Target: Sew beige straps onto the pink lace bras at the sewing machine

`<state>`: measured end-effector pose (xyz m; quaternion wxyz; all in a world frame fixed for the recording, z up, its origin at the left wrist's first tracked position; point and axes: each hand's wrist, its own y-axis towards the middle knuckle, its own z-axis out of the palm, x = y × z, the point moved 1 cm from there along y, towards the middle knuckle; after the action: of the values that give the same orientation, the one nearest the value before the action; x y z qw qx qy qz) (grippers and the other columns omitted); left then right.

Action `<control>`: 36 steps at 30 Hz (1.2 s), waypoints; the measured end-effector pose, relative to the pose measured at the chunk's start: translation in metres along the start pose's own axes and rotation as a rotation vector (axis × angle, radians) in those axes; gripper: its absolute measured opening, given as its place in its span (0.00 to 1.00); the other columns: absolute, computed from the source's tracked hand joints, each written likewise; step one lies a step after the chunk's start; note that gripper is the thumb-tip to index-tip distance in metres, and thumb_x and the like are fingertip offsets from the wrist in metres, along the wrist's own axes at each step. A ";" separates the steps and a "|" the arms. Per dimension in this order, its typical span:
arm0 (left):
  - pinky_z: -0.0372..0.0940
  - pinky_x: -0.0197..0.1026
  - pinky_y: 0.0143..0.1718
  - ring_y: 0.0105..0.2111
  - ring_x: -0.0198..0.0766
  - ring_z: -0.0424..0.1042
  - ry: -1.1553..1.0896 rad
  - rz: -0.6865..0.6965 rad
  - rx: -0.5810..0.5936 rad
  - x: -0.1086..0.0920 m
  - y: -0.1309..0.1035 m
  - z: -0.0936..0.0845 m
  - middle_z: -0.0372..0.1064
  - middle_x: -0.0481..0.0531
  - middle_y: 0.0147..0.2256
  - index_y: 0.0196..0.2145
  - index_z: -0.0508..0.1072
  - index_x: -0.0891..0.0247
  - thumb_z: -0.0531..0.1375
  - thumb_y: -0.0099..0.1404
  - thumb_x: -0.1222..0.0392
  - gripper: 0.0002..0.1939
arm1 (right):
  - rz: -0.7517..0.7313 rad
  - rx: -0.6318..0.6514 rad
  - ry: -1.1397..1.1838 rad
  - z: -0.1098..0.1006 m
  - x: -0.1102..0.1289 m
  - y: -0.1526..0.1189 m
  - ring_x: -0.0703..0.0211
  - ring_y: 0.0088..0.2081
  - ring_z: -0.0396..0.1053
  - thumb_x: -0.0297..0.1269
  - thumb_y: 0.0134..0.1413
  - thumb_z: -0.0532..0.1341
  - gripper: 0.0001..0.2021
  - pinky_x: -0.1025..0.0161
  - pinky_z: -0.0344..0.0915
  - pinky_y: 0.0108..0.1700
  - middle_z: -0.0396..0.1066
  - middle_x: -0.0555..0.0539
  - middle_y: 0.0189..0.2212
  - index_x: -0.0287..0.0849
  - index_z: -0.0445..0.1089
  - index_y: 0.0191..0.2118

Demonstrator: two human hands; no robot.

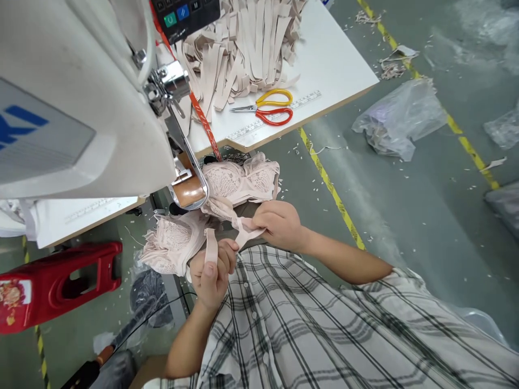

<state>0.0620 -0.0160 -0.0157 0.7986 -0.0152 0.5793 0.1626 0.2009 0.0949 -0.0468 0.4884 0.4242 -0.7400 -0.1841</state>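
My left hand (211, 270) is closed around a pale pink strap (211, 248), whose end sticks up past the thumb. My right hand (279, 224) pinches the bra's lace edge and strap near my lap, a short way to the right. Between the two hands the strap runs in a slanting line. Pale pink lace bras lie in two piles in front of me: one stack (243, 181) beyond my right hand, another (174, 240) beside my left. The sewing machine (121, 119) reaches over them, with its curved metal arm end (190, 192) just above the held lace.
On the white table (340, 70) lie a heap of pink straps (259, 43) and scissors (275, 105) with yellow and red handles. A control panel (186, 13) sits above. A red plastic stool (60, 286) stands at left. Plastic bags (401, 116) lie on the floor.
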 end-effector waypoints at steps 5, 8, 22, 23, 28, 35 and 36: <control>0.63 0.46 0.38 0.18 0.32 0.58 0.011 -0.020 0.013 -0.003 0.002 -0.004 0.52 0.44 0.15 0.18 0.56 0.62 0.49 0.73 0.53 0.25 | 0.058 0.098 -0.044 0.001 -0.001 0.003 0.67 0.23 0.61 0.33 0.64 0.58 0.13 0.67 0.56 0.28 0.66 0.53 0.21 0.44 0.67 0.26; 0.67 0.44 0.37 0.21 0.33 0.63 -0.023 -0.074 -0.066 -0.023 0.016 -0.030 0.56 0.44 0.16 0.19 0.63 0.62 0.53 0.73 0.49 0.25 | 0.136 0.420 -0.092 0.006 -0.011 -0.001 0.63 0.27 0.65 0.45 0.65 0.57 0.14 0.65 0.55 0.29 0.70 0.49 0.26 0.42 0.70 0.32; 0.59 0.30 0.23 0.16 0.22 0.62 -0.163 -0.089 -0.745 -0.167 0.065 -0.251 0.63 0.39 0.19 0.30 0.67 0.64 0.37 0.78 0.64 0.24 | 0.593 0.876 0.386 -0.023 -0.050 -0.014 0.58 0.38 0.71 0.47 0.66 0.54 0.17 0.61 0.65 0.41 0.74 0.45 0.37 0.42 0.74 0.42; 0.60 0.28 0.23 0.16 0.22 0.60 -0.160 -0.100 -0.763 -0.165 0.065 -0.258 0.62 0.38 0.19 0.30 0.66 0.64 0.38 0.78 0.62 0.23 | 0.689 0.804 0.426 -0.024 -0.052 -0.015 0.58 0.37 0.71 0.48 0.64 0.56 0.16 0.61 0.66 0.40 0.74 0.46 0.37 0.41 0.74 0.41; 0.51 0.28 0.19 0.13 0.24 0.51 -0.108 -0.165 -0.666 -0.123 0.060 -0.231 0.49 0.37 0.15 0.31 0.65 0.61 0.43 0.78 0.57 0.19 | 0.902 0.061 0.209 -0.004 -0.053 -0.031 0.62 0.31 0.67 0.47 0.59 0.61 0.15 0.64 0.65 0.34 0.70 0.49 0.34 0.42 0.66 0.46; 0.41 0.32 0.16 0.13 0.25 0.39 -0.120 -0.519 -0.215 -0.018 0.047 -0.109 0.41 0.35 0.14 0.33 0.75 0.65 0.65 0.62 0.46 0.17 | 0.512 0.695 0.319 0.039 -0.005 0.003 0.60 0.38 0.71 0.38 0.65 0.54 0.10 0.62 0.65 0.40 0.75 0.47 0.38 0.44 0.73 0.42; 0.41 0.32 0.16 0.14 0.25 0.38 -0.124 -0.523 -0.174 -0.011 0.043 -0.098 0.41 0.35 0.14 0.32 0.76 0.65 0.66 0.61 0.46 0.17 | 0.527 0.709 0.348 0.041 -0.001 0.009 0.61 0.37 0.71 0.39 0.65 0.55 0.11 0.63 0.64 0.39 0.75 0.47 0.37 0.44 0.73 0.43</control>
<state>-0.0431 0.0013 -0.0303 0.8430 -0.2225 0.4897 0.0009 0.1613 0.0952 -0.0593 0.4604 0.3870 -0.7468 0.2838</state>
